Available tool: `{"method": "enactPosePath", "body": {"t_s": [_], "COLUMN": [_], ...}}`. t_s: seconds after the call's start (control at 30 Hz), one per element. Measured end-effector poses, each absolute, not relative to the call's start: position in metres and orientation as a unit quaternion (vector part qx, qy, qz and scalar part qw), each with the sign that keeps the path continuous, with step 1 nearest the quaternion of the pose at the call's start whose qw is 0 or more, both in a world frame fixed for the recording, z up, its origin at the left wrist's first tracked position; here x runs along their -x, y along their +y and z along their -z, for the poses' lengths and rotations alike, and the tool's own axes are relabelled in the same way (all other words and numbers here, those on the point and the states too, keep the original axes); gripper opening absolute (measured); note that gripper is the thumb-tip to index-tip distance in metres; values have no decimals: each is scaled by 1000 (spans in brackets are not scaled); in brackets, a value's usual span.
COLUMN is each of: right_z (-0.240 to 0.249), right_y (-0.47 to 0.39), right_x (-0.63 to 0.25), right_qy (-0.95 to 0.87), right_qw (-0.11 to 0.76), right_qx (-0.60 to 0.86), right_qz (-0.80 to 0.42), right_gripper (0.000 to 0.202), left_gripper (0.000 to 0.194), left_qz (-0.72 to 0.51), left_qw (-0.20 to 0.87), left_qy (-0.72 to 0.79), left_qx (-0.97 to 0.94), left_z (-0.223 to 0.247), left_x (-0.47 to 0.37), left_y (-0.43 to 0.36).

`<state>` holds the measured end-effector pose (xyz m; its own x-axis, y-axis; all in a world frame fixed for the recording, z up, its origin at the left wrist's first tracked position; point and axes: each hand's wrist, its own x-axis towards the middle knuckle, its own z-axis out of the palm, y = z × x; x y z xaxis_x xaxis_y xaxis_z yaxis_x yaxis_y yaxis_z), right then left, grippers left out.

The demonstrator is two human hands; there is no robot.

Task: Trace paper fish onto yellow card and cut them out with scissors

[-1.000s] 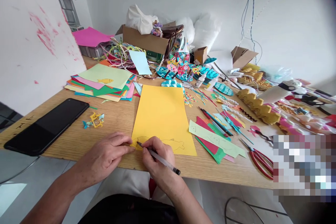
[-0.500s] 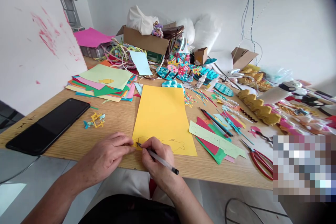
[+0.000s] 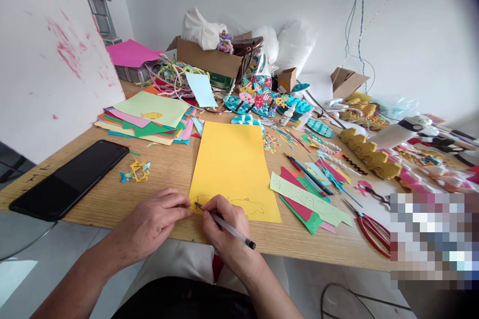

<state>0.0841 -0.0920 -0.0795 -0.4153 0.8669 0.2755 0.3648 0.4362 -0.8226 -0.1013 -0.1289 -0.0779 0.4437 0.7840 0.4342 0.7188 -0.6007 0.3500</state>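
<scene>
A yellow sheet of paper [image 3: 230, 159] lies on the wooden table in front of me. Along its near edge are fish outlines drawn in dark line, one at the right and another partly covered by my right hand. My right hand [image 3: 224, 219] is closed around a clear pen with a black end [image 3: 234, 231], its tip touching the paper near the lower left corner. My left hand [image 3: 155, 219] lies flat with fingers stretched out, fingertips at the sheet's lower left corner. It holds nothing.
A black phone [image 3: 69, 179] and yellow paper scraps [image 3: 139, 171] lie left. Behind them is a stack of coloured paper [image 3: 149, 109]. To the right are a pale green strip with drawn fish [image 3: 309, 199], pens [image 3: 307, 174] and red-handled scissors [image 3: 374, 232]. A cardboard box [image 3: 207, 57] stands behind.
Hands, pen and paper look almost the same as before. The whole view has shifted very slightly.
</scene>
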Motion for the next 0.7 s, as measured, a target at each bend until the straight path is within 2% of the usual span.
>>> {"method": "enactPosePath", "body": {"t_s": [0.7], "right_z": [77], "right_y": [-92], "right_x": [-84], "right_qy": [-765], "right_qw": [356], "right_qx": [411], "right_qz": [-346], "right_gripper": [11], "left_gripper": [39], "left_qz": [-273], "left_qw": [58], "left_qy": [449], "left_qx": [-849], "left_z": [77], "left_x": [101], "left_y": [-130]}}
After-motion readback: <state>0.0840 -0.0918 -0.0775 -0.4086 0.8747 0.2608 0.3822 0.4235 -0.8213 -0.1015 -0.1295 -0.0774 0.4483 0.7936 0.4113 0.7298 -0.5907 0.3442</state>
